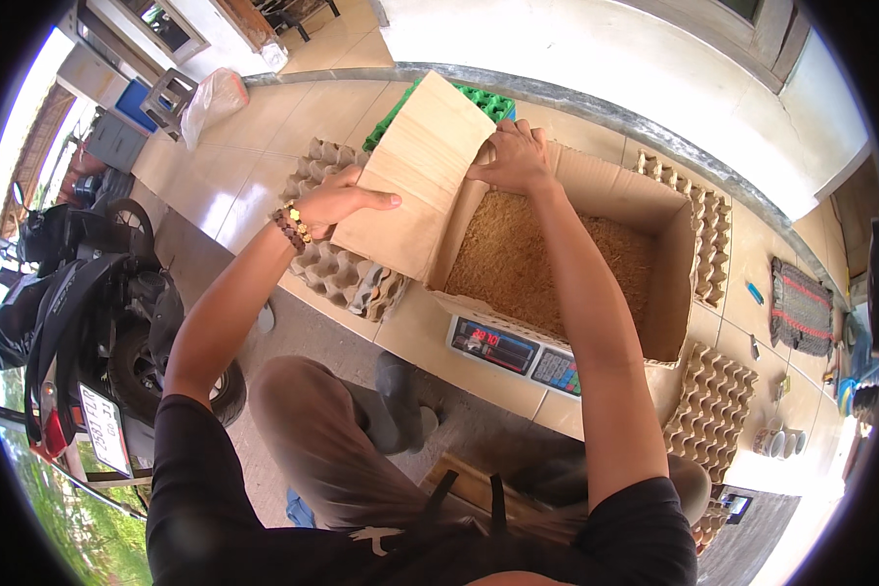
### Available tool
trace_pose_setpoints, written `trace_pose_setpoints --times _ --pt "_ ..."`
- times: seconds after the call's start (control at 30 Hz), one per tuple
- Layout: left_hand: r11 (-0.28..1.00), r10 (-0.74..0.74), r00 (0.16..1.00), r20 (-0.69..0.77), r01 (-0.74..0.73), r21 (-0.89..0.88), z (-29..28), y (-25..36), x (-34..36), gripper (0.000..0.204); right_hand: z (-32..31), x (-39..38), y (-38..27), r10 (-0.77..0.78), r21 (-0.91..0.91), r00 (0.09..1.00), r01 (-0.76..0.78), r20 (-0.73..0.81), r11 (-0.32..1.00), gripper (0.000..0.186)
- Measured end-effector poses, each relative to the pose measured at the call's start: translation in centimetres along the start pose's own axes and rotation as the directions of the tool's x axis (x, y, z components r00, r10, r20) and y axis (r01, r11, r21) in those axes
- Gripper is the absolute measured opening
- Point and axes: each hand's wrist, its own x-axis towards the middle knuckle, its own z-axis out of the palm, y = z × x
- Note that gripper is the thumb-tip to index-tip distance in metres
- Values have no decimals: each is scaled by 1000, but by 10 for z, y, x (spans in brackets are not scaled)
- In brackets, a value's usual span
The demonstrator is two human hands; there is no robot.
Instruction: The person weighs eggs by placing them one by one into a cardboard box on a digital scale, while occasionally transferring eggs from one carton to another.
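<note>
A large cardboard box (676, 264) stands on a digital scale (514, 349), filled with brown husk-like material (537, 264). My left hand (334, 203) presses flat against the outer side of the box's long left flap (415, 176), which is folded outward. My right hand (511, 156) grips the far upper corner of that same flap where it joins the box. Bead bracelets sit on my left wrist.
Stacked grey pulp egg trays (337, 264) lie left of the box, more at right (713, 391) and behind (710, 234). A green tray (490, 100) peeks out behind the flap. A motorbike (78, 313) is parked at left; small items sit on the tiled ledge at far right.
</note>
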Motion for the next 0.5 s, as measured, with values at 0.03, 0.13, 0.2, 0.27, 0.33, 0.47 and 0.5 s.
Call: trace_pose_setpoints --times 0.03,0.13,0.2,0.27,0.33,0.47,0.5 --pt "945 87 996 5 -84 315 -2 -3 -3 50 -2 -1 -2 16 -21 998 -15 52 1000 68" --pt "612 418 847 328 -529 588 -11 -4 -1 47 6 1 1 -42 39 996 45 -78 998 62" --pt "625 373 909 186 -394 673 -11 -11 1 44 13 3 7 -69 52 992 75 -107 996 68" --pt "867 67 996 63 -89 489 -7 0 5 40 18 5 10 -24 92 988 38 -151 995 70" --pt "999 32 996 81 -32 7 6 -4 -11 45 7 2 5 -5 50 999 7 -34 999 73" --pt "993 116 990 86 -113 -30 2 -15 -11 51 1 1 -4 17 13 1000 -17 -11 1000 69" --pt "983 175 980 99 -179 34 4 -13 -10 50 4 1 -2 5 28 1000 -4 -28 1000 68"
